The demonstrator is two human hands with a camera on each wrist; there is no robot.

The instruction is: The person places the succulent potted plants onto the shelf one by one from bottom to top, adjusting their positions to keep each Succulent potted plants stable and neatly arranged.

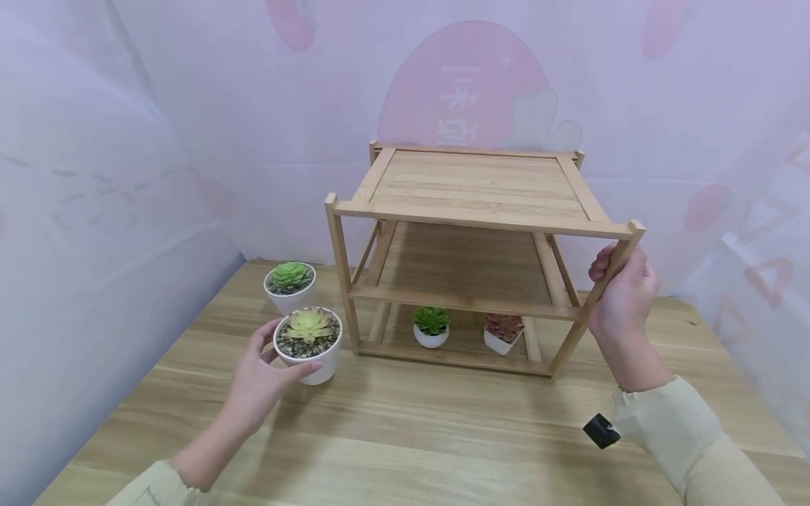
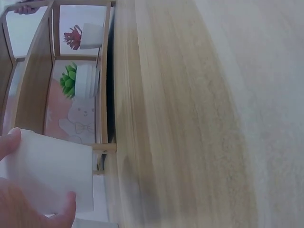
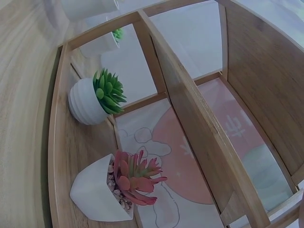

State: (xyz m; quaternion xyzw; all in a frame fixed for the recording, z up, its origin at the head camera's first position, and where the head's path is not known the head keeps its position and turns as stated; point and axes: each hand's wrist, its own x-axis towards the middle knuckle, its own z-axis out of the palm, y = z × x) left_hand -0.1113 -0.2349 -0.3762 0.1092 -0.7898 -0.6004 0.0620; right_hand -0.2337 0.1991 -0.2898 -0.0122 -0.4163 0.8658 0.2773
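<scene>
- Your left hand point(image 1: 267, 371) grasps the white pot with the yellow-green succulent point(image 1: 309, 327), thumb on its near side, fingers on the far side.
- That pot is just left of the wooden shelf point(image 1: 484, 184); its base appears raised off the counter point(image 1: 405, 443).
- Your right hand point(image 1: 628, 301) is wrapped around the shelf's front right post, below the top board.
- Behind your held pot: a second potted green succulent point(image 1: 290, 275).
- On the bottom tier: a small green succulent point(image 3: 88, 102) left, a red succulent point(image 3: 102, 190) right, both in white pots.
</scene>
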